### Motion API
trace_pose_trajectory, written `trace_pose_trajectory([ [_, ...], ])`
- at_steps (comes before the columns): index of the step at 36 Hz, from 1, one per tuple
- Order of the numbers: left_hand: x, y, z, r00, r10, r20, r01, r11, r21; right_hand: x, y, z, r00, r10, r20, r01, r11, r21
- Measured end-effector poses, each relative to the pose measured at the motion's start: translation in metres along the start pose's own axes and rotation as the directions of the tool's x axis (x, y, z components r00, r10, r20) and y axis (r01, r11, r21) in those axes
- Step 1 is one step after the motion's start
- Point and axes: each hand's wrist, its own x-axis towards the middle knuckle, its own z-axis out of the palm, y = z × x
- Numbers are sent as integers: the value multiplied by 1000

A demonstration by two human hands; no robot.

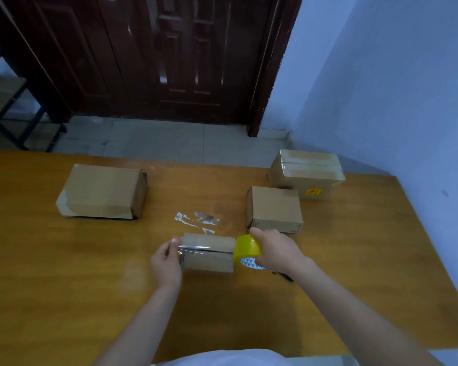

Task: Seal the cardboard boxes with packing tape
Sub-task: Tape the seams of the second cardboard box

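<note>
Head view: dark object (283, 275) mostly behind right hand (276, 249).

We see a wooden tabletop (64, 286) with a smooth, slightly glossy orange-brown finish. The small box (209, 262) near its front edge is matt brown cardboard, with clear, shiny tape film (193, 249) stretched over it. The tape roll (247, 247) looks like glossy yellow plastic. The box (308, 171) at the far right corner is cardboard under shiny tape. Shiny tape scraps (196, 219) stick mid-table. The door (148, 56) beyond the far edge is dark, lacquered wood.
</note>
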Motion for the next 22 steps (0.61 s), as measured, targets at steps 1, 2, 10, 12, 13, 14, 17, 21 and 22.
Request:
trace_pose_trajectory([
  [1,0,0,0,1000,9,-2,-9,1000,9,0,1,0,1000,2,3,-2,1000,7],
  [2,0,0,0,1000,18,-2,-18,1000,16,-1,2,0,1000,1,5,-1,1000,12],
  [10,5,0,-1,999,31,11,-31,999,20,-4,5,-1,1000,-10,21,10,1000,-13],
  [12,6,2,-1,999,39,18,-40,999,18,-5,4,-2,1000,-10,10,10,1000,-26],
  [13,5,3,0,999,46,19,-46,999,20,-6,3,-3,1000,-11,6,11,999,-33],
  [14,5,4,0,999,49,19,-50,999,17,-6,1,-4,1000,-11,3,11,999,-41],
  [17,5,3,1,998,55,17,-55,998,19,-6,-2,-6,1000,1,11,0,998,-69],
  [21,12,-4,-1,999,39,0,-39,999,4,-7,1,-6,999,32,29,-30,996,-86],
  [22,13,-6,-1,999,44,8,-44,999,15,-7,1,-5,999,35,38,-31,995,-91],
])
